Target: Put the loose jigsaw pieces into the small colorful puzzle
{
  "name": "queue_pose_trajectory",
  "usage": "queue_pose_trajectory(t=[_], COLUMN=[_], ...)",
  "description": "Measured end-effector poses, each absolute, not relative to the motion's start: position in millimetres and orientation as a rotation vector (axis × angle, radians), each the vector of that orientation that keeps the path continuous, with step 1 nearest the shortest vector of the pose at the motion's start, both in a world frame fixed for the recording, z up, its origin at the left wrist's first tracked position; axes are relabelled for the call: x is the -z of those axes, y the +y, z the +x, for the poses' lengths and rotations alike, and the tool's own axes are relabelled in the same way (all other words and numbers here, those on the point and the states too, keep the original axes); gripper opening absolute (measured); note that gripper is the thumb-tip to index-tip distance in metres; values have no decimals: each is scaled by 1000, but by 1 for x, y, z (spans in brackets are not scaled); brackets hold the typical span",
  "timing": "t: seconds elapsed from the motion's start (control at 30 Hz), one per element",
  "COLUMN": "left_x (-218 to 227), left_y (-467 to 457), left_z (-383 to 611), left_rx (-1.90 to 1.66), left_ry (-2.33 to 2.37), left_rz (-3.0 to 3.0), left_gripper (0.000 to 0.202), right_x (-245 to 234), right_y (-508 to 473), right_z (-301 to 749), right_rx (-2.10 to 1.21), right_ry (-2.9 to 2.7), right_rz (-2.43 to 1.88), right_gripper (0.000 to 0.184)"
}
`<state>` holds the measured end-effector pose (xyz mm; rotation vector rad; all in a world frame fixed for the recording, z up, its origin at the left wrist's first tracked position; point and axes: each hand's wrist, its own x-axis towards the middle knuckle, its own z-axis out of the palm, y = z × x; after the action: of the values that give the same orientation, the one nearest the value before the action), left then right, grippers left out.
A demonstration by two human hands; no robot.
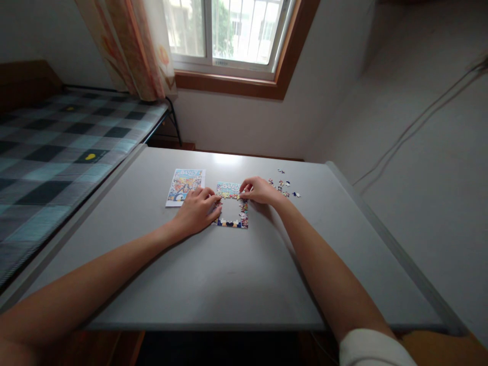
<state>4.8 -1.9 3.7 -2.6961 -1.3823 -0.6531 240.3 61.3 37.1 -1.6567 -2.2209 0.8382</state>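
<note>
A small jigsaw puzzle (232,222) lies on the grey table (213,274), its coloured border joined and its middle still bare. My left hand (196,209) rests on the puzzle's left edge with fingers curled down onto the pieces. My right hand (259,190) pinches at the puzzle's top right corner, fingertips pressed together on a piece there. A printed reference picture (185,186) lies just left of the puzzle, beside my left hand.
Several loose puzzle pieces (284,187) lie scattered to the right of my right hand. A bed with a checked cover (57,147) runs along the table's left side. A window (229,30) and curtain (133,46) stand behind; a white wall is at right.
</note>
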Motion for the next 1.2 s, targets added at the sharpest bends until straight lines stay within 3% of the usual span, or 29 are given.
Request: queue_pose_trajectory(t=[0.63,1.2], left_x=[-4,-4], left_y=[-2,-2], left_z=[5,7], left_rx=[642,660], left_ry=[-1371,-1376], left_rz=[-2677,-2687], left_gripper=[26,27], right_x=[-39,-35], right_y=[60,57], right_z=[241,231], right_rx=[-864,-651], right_ry=[-2231,-2212], right_rz=[-1654,-1793], right_gripper=[16,10])
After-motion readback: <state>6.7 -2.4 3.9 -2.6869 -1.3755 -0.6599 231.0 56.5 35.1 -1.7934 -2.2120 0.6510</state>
